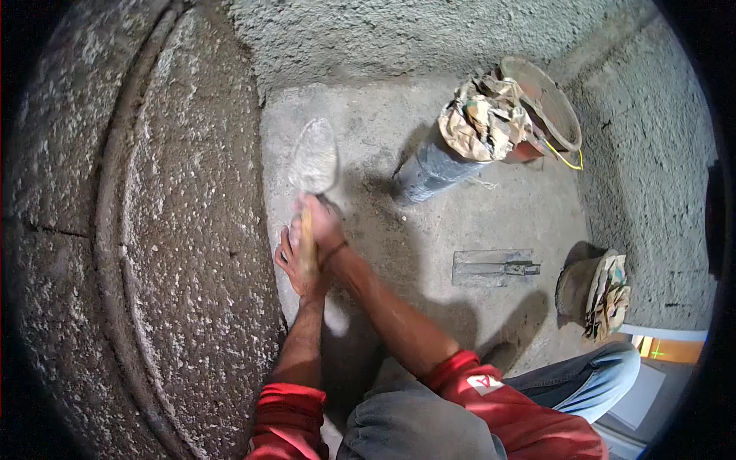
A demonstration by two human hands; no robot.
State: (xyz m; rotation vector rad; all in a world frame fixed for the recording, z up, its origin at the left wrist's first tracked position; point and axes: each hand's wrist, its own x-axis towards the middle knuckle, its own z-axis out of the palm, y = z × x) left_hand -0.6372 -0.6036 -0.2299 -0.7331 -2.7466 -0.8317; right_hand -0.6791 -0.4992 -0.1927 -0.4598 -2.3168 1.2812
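A trowel with a rounded, pale mortar-smeared blade is held out in front of me, above the grey floor near the left wall. My right hand is closed round it just behind the blade, slightly blurred. Part of its light wooden handle shows between my hands. Close below, my left hand lies against the handle's lower part with its fingers spread to the left. Whether its palm bears on the handle is hidden.
A grey bucket topped with crumpled paper sacks stands in front of a reddish tub. Right of me a flat plastering float lies on the floor. Beyond it is a smaller bucket with torn sacks. Rough walls close in the space.
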